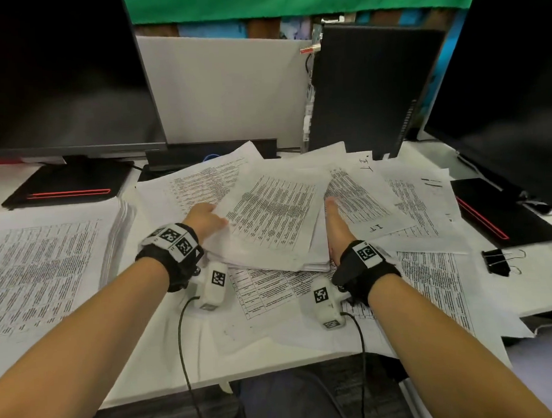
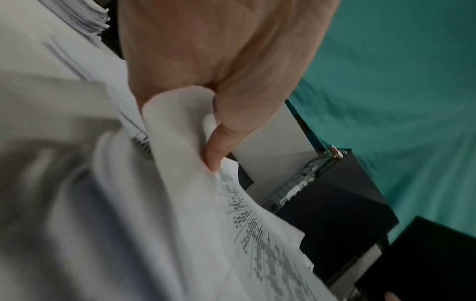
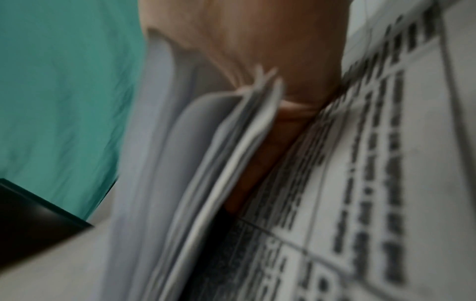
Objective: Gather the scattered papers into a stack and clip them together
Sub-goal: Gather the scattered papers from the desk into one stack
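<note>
One paper stack (image 1: 269,222), left hand (image 1: 205,219) pinching, right hand (image 1: 336,231) alongside

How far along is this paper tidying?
Looks done: a tall stack lies at the left. In hand: the left hand pinches a smaller bundle while the right hand presses flat against its edge. Still to do: loose sheets fan out on the right, and the binder clip lies unused.

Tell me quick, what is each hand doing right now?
Left hand: closed, gripping the left edge of the white printed paper bundle, thumb on top.
Right hand: open, straight fingers pressed against the bundle's right edge.
</note>
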Demonstrator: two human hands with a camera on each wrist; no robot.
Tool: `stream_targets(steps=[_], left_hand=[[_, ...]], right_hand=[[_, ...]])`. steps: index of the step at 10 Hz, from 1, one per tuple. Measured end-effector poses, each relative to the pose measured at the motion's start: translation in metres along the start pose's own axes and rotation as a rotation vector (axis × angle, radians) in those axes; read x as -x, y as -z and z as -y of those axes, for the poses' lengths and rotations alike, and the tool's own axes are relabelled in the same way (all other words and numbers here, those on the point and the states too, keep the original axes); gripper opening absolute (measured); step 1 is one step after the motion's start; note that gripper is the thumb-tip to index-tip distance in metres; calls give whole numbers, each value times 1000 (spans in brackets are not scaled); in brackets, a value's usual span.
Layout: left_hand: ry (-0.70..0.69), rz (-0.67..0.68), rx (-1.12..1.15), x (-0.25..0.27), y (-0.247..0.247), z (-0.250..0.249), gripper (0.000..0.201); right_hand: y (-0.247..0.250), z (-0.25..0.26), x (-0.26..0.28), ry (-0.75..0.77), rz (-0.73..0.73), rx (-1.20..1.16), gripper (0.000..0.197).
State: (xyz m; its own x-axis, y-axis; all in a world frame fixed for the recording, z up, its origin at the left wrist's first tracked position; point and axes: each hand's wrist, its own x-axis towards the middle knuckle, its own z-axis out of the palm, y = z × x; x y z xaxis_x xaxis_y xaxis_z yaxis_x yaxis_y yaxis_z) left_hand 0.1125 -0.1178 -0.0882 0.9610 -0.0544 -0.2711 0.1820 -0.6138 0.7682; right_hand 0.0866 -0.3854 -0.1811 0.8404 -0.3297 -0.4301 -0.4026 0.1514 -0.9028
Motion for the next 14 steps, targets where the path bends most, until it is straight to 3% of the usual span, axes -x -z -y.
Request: stream_targets(steps=[1,2,3,4,5,7,9,10,11,12,13,14], left_hand=[[105,-16,-220,2,-6,1,52],[162,-8,-410,8,-14,-4,60],[157,20,-414,14,-25,-8,57],[97,126,-312,22,-34,-16,49],[112,161,-184,23,-22,-24,42],[225,-149,-47,-12,40,6,53],[282,-177,179,-22,62,22,44],[269,-168,434,-27,59,28,25],[219,-156,508,-22,55,21,11],[25,-232,604,-11,55,-9,46],[-315,-502,-105,29,71,-44,72],[-505,-597,-141,53,78,-78,66]], right_hand=[[-3,5,7,25,12,149,143],[-5,6,6,32,18,199,137],[-11,15,30,45,0,189,135],[-15,24,61,106,-11,240,101],[-13,20,57,174,13,287,44],[-12,21,50,130,15,372,40],[-11,21,51,160,65,314,47],[-9,22,56,161,129,300,47],[-10,23,56,168,119,326,51],[-11,21,53,164,81,352,51],[-12,21,54,144,59,309,47],[-10,22,58,144,82,279,44]])
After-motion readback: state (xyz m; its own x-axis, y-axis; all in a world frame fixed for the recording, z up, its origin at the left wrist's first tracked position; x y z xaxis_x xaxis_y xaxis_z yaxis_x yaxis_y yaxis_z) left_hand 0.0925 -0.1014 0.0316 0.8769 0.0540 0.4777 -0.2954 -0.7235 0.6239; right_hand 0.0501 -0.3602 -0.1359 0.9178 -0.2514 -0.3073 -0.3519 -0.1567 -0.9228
